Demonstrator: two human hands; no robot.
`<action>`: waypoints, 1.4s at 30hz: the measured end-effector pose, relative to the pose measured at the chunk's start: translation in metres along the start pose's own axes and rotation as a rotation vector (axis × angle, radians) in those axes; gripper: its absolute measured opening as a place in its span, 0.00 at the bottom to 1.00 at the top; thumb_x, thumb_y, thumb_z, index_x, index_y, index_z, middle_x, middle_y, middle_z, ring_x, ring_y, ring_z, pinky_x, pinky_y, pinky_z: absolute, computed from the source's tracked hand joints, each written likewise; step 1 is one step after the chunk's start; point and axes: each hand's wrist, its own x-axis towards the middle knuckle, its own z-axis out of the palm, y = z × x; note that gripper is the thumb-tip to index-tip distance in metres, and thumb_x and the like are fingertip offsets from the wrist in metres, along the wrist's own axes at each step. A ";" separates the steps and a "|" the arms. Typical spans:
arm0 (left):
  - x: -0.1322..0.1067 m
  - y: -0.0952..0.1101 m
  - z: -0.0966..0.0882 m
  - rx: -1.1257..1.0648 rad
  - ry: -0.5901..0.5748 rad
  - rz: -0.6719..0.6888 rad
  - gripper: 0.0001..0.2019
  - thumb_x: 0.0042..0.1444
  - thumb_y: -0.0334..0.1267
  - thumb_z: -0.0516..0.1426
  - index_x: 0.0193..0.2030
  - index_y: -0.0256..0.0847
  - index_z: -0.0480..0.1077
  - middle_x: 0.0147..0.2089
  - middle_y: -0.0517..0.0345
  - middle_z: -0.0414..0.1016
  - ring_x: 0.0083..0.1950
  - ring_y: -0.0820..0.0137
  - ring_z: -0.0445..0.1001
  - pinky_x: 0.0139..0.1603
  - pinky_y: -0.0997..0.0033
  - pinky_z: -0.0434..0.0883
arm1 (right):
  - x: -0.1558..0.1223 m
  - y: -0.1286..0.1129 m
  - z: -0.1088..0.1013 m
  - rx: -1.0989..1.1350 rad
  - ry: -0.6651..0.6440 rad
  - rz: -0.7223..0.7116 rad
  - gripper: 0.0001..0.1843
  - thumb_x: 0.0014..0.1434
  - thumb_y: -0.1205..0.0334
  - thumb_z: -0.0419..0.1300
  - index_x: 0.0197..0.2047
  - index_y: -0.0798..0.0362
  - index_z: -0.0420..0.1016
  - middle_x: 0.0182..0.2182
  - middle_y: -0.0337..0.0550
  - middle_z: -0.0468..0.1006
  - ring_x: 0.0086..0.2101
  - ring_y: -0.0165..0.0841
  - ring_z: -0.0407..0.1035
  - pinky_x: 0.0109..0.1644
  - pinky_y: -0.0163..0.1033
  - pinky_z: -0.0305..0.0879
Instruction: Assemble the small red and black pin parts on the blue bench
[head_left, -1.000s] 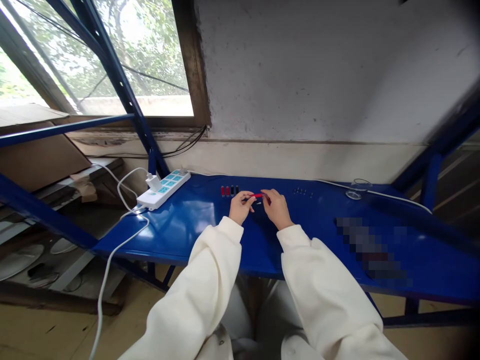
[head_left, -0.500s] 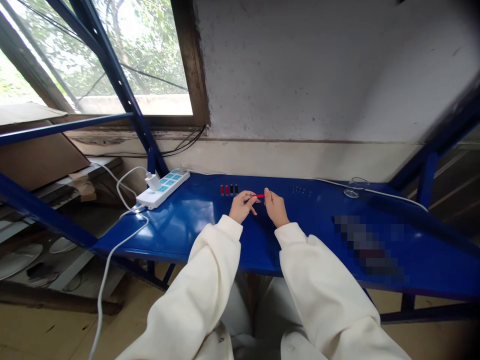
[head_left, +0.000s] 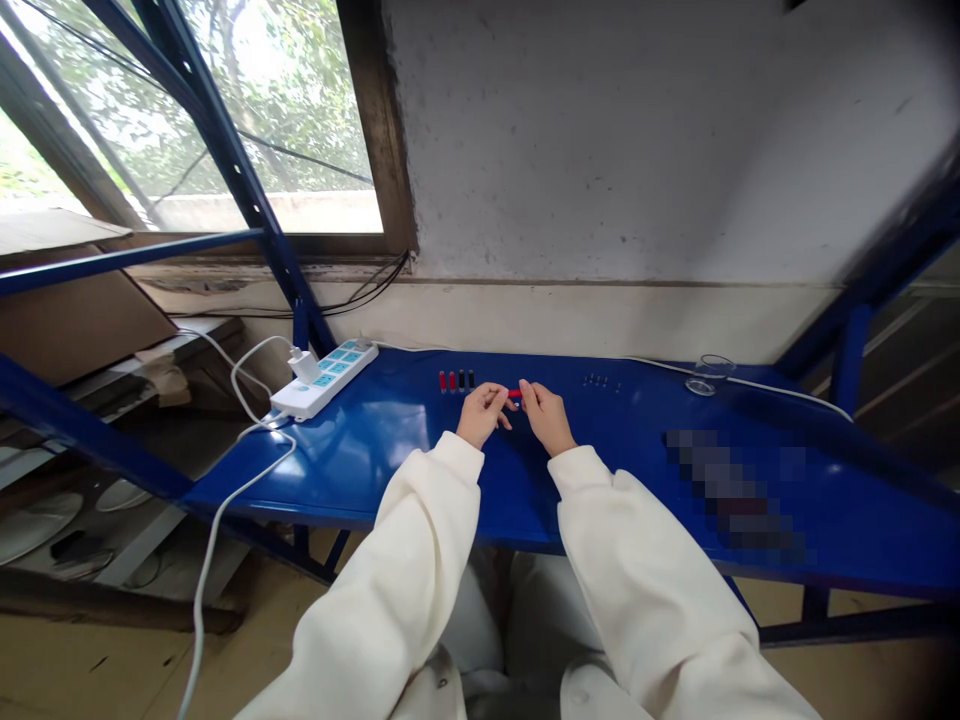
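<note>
My left hand (head_left: 482,414) and my right hand (head_left: 547,417) meet over the blue metal table (head_left: 390,450), fingertips close together. Between them they pinch a small red piece (head_left: 514,393), of which only a short bit shows. Just behind my left hand stands a short row of small red and black pieces (head_left: 456,380). A row of tiny dark parts (head_left: 601,381) lies behind my right hand. Both arms wear white sleeves.
A white power strip (head_left: 325,377) with a plugged charger and white cable lies at the table's back left. A clear glass dish (head_left: 708,374) and a thin white cord sit at the back right. Blue rack posts, a window and cardboard flank the table.
My hands have drawn closer together, so less of the red piece shows between the fingers. The view has shifted slightly.
</note>
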 end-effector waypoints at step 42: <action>0.006 -0.007 -0.006 0.009 0.122 -0.080 0.12 0.43 0.43 0.59 0.30 0.35 0.68 0.19 0.63 0.63 0.19 0.80 0.59 0.16 0.80 0.54 | 0.001 0.008 0.009 0.216 -0.271 -0.095 0.15 0.51 0.50 0.55 0.30 0.54 0.70 0.23 0.39 0.71 0.23 0.28 0.61 0.28 0.34 0.58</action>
